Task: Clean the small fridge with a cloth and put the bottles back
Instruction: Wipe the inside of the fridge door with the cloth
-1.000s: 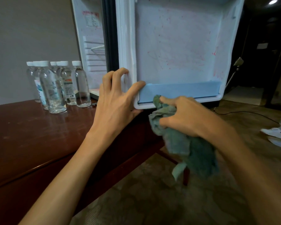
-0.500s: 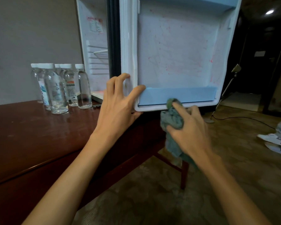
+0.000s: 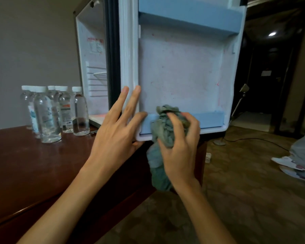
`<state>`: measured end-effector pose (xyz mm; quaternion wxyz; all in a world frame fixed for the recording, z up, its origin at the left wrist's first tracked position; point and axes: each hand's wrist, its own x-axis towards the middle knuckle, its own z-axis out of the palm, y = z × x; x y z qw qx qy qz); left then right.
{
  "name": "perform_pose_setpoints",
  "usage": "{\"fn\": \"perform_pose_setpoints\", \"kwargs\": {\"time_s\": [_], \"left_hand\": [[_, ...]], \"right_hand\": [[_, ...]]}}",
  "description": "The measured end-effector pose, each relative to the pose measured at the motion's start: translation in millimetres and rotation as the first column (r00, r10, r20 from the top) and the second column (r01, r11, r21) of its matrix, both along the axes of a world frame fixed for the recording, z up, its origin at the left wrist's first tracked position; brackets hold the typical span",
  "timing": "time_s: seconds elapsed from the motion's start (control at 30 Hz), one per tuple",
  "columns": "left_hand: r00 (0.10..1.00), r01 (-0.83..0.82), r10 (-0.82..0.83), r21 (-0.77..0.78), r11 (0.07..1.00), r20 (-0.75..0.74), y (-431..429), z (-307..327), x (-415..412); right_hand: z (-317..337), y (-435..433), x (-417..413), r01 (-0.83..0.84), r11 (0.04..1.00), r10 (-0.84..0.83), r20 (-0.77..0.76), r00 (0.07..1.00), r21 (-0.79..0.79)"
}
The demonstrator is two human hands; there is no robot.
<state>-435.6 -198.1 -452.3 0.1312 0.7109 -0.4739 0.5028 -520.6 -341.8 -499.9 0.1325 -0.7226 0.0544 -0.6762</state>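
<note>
The small fridge (image 3: 93,55) stands open on a dark wooden table (image 3: 25,166). Its white door (image 3: 181,73) swings toward me, with faint red marks on the liner and a blue lower shelf (image 3: 209,119). My right hand (image 3: 180,147) grips a bunched green cloth (image 3: 163,127) against the left part of that shelf. My left hand (image 3: 116,131) rests with straight fingers on the door's left edge, thumb at the shelf's corner. Several clear water bottles (image 3: 49,111) with white caps stand on the table left of the fridge.
A blue upper door shelf (image 3: 188,18) sits near the top. Beyond the door are a carpeted floor (image 3: 236,199), a black cable, a lamp stand (image 3: 239,103) and a person's shoe (image 3: 290,164) at the right edge. A grey wall lies behind the bottles.
My right hand has lifted the cloth from below the door's bottom edge up onto the lower shelf. The fingers of my left hand have straightened along the door edge.
</note>
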Motion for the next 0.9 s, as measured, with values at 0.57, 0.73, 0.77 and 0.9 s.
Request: {"fn": "perform_pose_setpoints", "kwargs": {"time_s": [0.57,0.73,0.77,0.9], "left_hand": [[0.994,0.041,-0.038,0.025,0.999,-0.102,-5,0,-13],[0.997,-0.031,0.034,0.045,0.999,-0.074,-6,0,-18],[0.997,-0.043,0.046,0.045,0.998,-0.06,-7,0,-18],[0.987,-0.159,0.159,0.0,0.987,-0.024,-15,-2,-22]], "right_hand": [[10,-8,7,-0.1,0.991,0.1,0.003,0.995,-0.093],[12,-108,-24,0.184,0.944,-0.187,-0.015,0.982,0.274],[14,-120,-30,0.24,0.916,-0.236,-0.052,0.97,0.32],[19,-126,-35,0.265,0.92,-0.229,-0.154,0.961,0.288]]}}
